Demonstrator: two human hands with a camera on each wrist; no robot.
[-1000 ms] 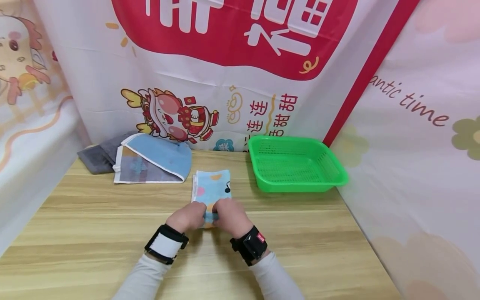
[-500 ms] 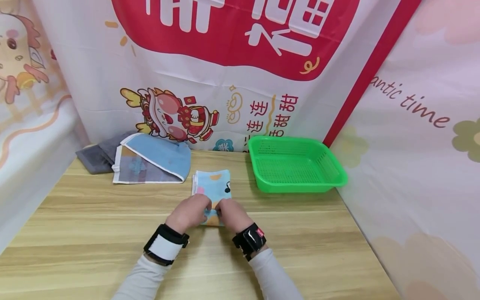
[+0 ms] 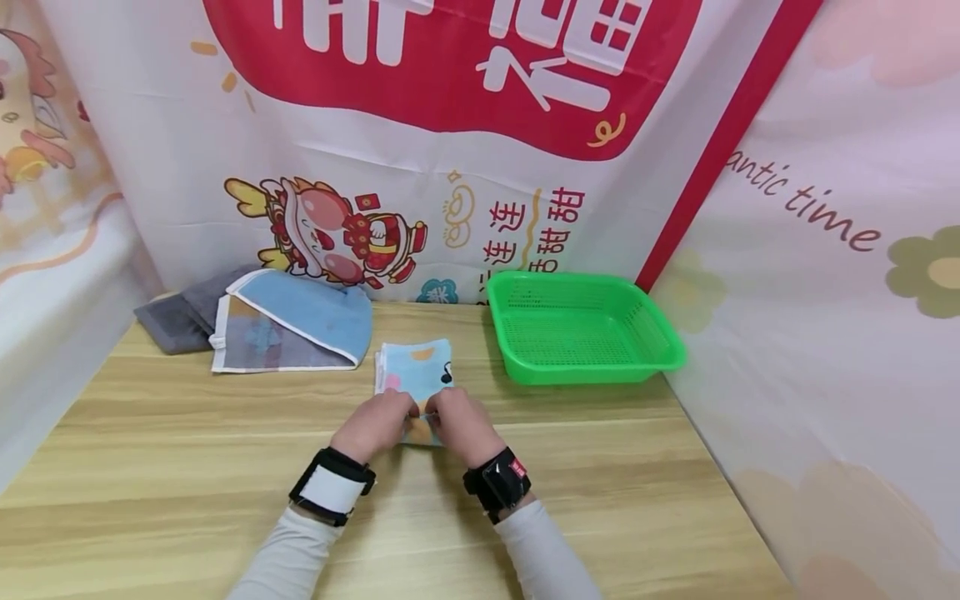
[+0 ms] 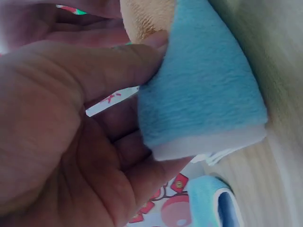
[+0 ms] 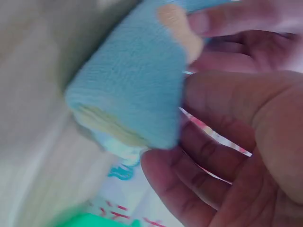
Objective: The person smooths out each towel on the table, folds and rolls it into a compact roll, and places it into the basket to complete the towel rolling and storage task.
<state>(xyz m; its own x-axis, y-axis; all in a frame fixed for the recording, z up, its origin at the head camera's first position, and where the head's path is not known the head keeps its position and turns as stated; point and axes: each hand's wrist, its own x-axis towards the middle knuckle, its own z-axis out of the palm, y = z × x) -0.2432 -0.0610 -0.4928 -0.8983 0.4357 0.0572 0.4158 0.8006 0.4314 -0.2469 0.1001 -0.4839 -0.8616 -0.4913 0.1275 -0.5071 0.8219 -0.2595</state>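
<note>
Left hand (image 3: 377, 422), right hand (image 3: 462, 425): patterned blue towel (image 3: 418, 373) gripped near its close end between thumbs and fingers.
Wood-grain table (image 3: 187, 475): towel seen folded upon it.
Green plastic basket (image 3: 592, 374): set beyond, at right.
White-trimmed cloth (image 3: 307, 312): laid beyond, at left.

Folded blue cloth (image 3: 429, 367) shifts forward at its near end

Compared with a second ago, the left hand (image 3: 377, 423) and the right hand (image 3: 463, 427) have both moved slightly forward along the cloth. Its near edge sits farther forward too, and an orange patch (image 3: 420, 432) shows more fully between the hands. The left hand now covers part of a pink dot (image 3: 392, 382) that was in full view. The head view has swung slightly right, cutting off more of the cartoon figure (image 3: 30, 162) at its left edge.
</note>
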